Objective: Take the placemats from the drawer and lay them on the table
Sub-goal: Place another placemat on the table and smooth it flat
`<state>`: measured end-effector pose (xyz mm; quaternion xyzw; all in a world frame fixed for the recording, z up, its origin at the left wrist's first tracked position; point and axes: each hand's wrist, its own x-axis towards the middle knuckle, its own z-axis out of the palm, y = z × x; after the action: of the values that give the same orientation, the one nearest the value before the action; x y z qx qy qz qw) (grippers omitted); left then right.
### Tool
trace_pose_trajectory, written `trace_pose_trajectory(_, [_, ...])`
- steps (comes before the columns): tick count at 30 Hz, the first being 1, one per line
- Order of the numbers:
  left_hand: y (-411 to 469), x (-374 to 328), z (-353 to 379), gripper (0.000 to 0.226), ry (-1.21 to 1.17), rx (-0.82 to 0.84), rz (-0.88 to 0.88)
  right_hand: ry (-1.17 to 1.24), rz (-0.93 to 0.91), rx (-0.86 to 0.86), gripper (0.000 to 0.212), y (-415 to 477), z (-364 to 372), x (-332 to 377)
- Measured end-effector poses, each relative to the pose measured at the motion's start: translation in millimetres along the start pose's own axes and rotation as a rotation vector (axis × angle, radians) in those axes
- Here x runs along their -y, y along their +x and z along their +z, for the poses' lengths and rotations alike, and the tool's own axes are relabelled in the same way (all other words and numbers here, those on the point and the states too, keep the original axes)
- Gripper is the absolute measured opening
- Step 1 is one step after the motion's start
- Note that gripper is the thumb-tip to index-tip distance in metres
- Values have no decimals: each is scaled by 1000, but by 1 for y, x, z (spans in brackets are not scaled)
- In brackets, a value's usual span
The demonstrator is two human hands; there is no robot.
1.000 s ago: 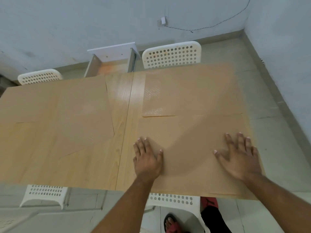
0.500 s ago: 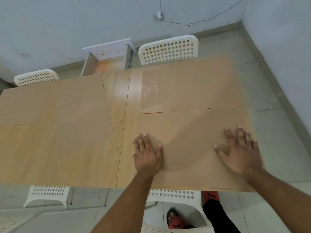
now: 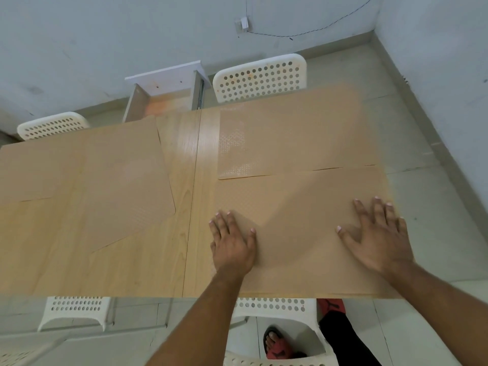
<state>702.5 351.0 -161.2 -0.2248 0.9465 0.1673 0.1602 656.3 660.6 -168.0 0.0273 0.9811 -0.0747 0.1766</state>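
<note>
A tan perforated placemat (image 3: 298, 215) lies flat on the near right part of the light wooden table (image 3: 182, 196). My left hand (image 3: 232, 241) presses flat on its near left edge, fingers straight. My right hand (image 3: 380, 236) lies flat with spread fingers near its right edge. A second placemat (image 3: 295, 138) covers the far right of the table, its near edge meeting the first. On the left half lie two more: a tilted placemat (image 3: 126, 180) and, partly under it, a far-left placemat (image 3: 34, 170). The open white drawer (image 3: 163, 99) stands beyond the table's far edge.
White perforated chairs stand around the table: a far right chair (image 3: 260, 77), a far left chair (image 3: 52, 125), a near left chair (image 3: 76, 310) and a near chair (image 3: 274, 307) below me. My foot in a red sandal (image 3: 277, 344) shows under the table edge. Walls close the back and right.
Both hands stay flat on the near right placemat, which has slid slightly away toward the far placemat; the view tilted a little.
</note>
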Motion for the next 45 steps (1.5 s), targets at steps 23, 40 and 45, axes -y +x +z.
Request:
trace_pose_trajectory(23, [4, -130, 55, 74, 33, -39, 333, 67, -155, -192, 76, 78, 0, 6])
trace_pose_trajectory(40, [-1, -128, 70, 72, 119, -104, 361, -14, -161, -189, 81, -42, 44, -11])
trace_pose_trajectory(45, [-62, -106, 91, 67, 215, -36, 646, -12, -157, -188, 80, -43, 46, -11])
